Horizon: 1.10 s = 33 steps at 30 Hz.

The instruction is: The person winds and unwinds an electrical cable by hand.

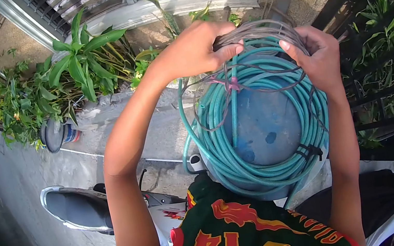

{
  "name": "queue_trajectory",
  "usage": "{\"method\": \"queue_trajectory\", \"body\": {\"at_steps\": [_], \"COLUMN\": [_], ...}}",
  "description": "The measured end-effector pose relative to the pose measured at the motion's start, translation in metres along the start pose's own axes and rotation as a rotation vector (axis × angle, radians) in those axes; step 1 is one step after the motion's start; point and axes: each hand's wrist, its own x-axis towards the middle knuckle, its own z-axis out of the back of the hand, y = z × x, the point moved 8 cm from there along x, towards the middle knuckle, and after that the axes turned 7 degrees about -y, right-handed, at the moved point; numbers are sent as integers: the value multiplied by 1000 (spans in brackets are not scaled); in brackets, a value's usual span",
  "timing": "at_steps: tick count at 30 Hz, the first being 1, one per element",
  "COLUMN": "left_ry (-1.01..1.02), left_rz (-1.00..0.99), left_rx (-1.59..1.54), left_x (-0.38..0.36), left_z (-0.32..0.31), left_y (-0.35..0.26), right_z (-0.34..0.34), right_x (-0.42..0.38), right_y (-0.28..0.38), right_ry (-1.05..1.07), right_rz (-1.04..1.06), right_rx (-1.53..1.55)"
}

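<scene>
**Obs: both hands on wire bundle above coiled hose**

Nearest the lens: jersey (pixel 244 238), green with red trim and orange lettering, digits "14" printed on it, smooth synthetic cloth.

Left to right:
- Scooter (pixel 78 210) low left: grey seat, white glossy body panel, parked on pale concrete.
- Broad-leaved green plants (pixel 74 71) along a kerb, behind them a grey metal gate (pixel 86 5).
- Left hand (pixel 194 49): fingers curled shut around one end of the wire (pixel 257 33).
- Wire: thin, grey-brown strands, gathered in loose loops; a few strands hang down across the hose. It is held up between the two hands, just above the hose's upper rim.
- Hose (pixel 222 145): teal, ribbed and braided surface, wound in a round coil of many turns, bound by a pink tie at top and a black tie at lower right. Blue rounded surface shows through the coil's centre.
- Right hand (pixel 319 56): closed on the wire's other side, thumb over the strands.
- Dark seat (pixel 378 196) low right, matte.
</scene>
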Motion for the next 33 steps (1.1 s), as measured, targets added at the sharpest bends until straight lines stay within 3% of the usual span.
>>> {"method": "queue_trajectory", "body": {"at_steps": [2,6,11,14,17,21,25,28,31,33], "left_ry": [-236,-520,-464,-373,-444,-520,-483,-491,-418,-475], "left_rz": [-101,-90,108,301,458,688,789,753,763,662], "left_rx": [237,253,78,-52,-53,49,234,332,314,205], "left_x": [3,3,-46,-89,-131,-177,-190,-182,-162,-145], "left_z": [12,34,-11,-63,-98,-128,-140,-134,-134,-132], "left_y": [-5,-10,14,35,50,59,66,72,79,82], "right_z": [16,46,26,30,49,72,80,81,80,84], "right_x": [16,26,-35,-59,-54,-45,-32,-19,-5,3], "right_y": [8,35,71,50,29,16,13,16,23,24], "right_ry": [-146,-370,-261,-172,-210,-270,-273,-271,-298,-296], "right_rz": [155,454,940,867,690,629,633,621,703,716], "right_rx": [-5,-217,-539,-551,-534,-583,-612,-604,-598,-597]}}
